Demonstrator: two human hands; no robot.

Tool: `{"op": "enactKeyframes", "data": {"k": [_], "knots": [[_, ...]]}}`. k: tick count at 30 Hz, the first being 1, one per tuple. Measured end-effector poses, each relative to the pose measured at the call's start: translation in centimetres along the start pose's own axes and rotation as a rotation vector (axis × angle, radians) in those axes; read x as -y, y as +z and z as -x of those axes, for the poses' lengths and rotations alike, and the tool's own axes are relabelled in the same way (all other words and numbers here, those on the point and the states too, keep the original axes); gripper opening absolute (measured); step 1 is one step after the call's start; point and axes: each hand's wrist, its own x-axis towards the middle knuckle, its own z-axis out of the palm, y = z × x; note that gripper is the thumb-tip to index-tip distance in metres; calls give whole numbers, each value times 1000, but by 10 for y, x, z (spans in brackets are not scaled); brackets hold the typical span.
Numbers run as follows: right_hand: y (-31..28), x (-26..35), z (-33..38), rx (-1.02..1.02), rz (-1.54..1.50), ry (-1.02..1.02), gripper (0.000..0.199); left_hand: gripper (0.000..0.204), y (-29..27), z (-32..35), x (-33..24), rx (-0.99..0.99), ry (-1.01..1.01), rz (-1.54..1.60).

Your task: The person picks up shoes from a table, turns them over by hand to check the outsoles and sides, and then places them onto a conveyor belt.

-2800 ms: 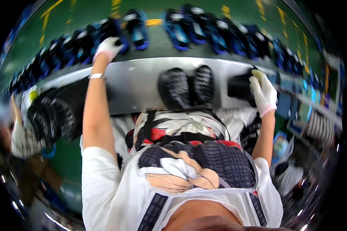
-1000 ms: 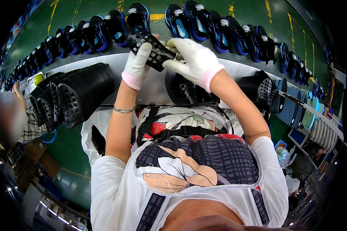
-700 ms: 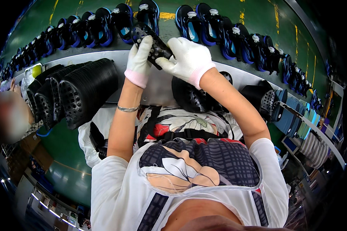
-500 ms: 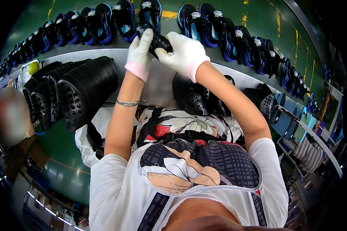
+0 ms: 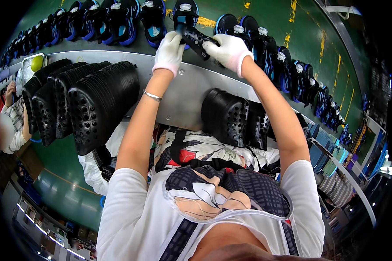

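Both your white-gloved left hand [image 5: 170,48] and white-gloved right hand [image 5: 224,48] are closed around the studded black rubber shoe sole [image 5: 197,40], held out over the row of black-and-blue shoes [image 5: 117,19] on the green belt. To my eye you are fitting it; next, line it up squarely with the shoe beneath. Stacked black soles [image 5: 85,102] lean on the grey metal bench [image 5: 183,93]; no containers show.

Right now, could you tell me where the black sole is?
In the head view, top centre: the black sole is gripped between left hand and right hand, above the row of shoes.
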Motion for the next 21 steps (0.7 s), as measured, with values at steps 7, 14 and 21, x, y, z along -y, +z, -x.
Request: {"op": "enactKeyframes", "data": {"k": [7,14,21], "knots": [[-38,14,-35,35,316,32,49,15,27,-11,-21,64,-13,42],[-5,58,-70,-38,566,38,31,23,24,-10,-21,122,-70,-58],[10,59,-101,84,620,58,28,37,18,-44,-23,569,-484,-105]]}}
